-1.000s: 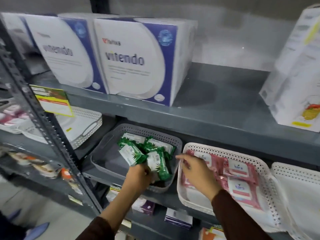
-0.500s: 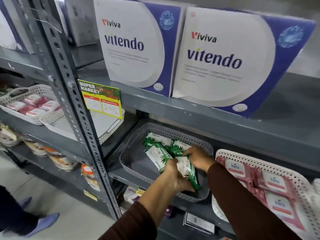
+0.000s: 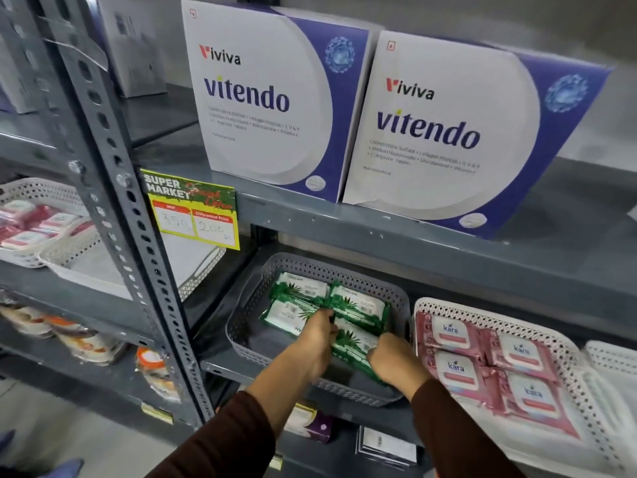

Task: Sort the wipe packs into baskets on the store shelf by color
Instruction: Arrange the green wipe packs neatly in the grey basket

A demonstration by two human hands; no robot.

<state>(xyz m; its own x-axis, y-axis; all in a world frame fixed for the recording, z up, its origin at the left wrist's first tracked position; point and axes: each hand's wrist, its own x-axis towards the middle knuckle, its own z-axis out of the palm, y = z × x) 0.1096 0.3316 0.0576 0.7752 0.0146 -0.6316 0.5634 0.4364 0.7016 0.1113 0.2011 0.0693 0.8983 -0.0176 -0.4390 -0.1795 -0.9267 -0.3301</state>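
Note:
A grey basket [image 3: 248,315] on the middle shelf holds several green wipe packs [image 3: 358,305]. Both my hands are inside it. My left hand [image 3: 319,339] presses on the packs near the basket's middle, fingers curled on one green pack. My right hand [image 3: 393,357] grips the nearest green pack [image 3: 351,346] at the basket's front right. To the right, a white basket [image 3: 565,350] holds several pink wipe packs [image 3: 482,367] laid flat.
Two large white and purple boxes [image 3: 431,132] stand on the shelf above. A steel upright [image 3: 113,188] with a yellow price tag [image 3: 193,208] stands at left. Beyond it sit a white basket of pink packs [image 3: 38,225] and a white tray [image 3: 193,267].
My right hand left the pink basket and went into the grey basket onto a green pack. The view swung left and closer; the green packs now lie flatter in rows.

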